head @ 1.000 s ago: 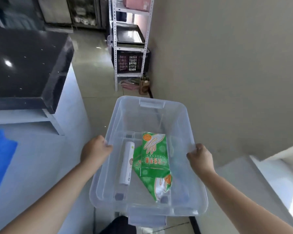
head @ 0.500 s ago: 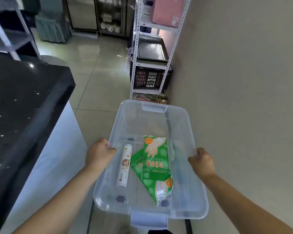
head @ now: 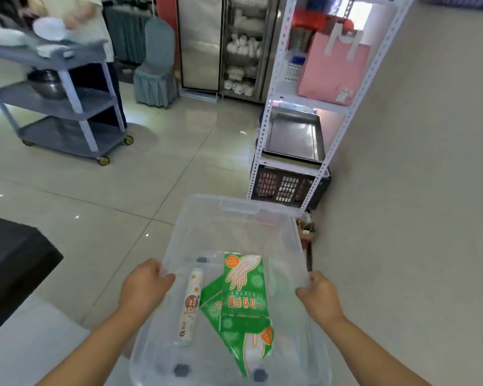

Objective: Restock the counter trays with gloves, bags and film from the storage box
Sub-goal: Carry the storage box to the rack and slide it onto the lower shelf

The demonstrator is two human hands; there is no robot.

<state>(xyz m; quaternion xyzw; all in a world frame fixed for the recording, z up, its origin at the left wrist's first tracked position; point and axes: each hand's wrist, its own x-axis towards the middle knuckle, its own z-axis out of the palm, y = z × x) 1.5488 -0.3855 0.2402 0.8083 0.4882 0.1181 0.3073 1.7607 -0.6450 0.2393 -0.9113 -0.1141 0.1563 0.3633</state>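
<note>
left hand (head: 145, 288) grips clear storage box (head: 234, 203) left rim | right hand (head: 318, 298) grips right rim | film roll (head: 190, 305) inside, lengthwise, nearer left hand | glove packs (head: 244, 296) just beside, rightward | black table (head: 11, 260) lies left

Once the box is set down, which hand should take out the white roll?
Probably left. The white roll lies on the left of the storage box, just beside the left hand on that rim; the right hand holds the opposite rim, green glove packs between.
</note>
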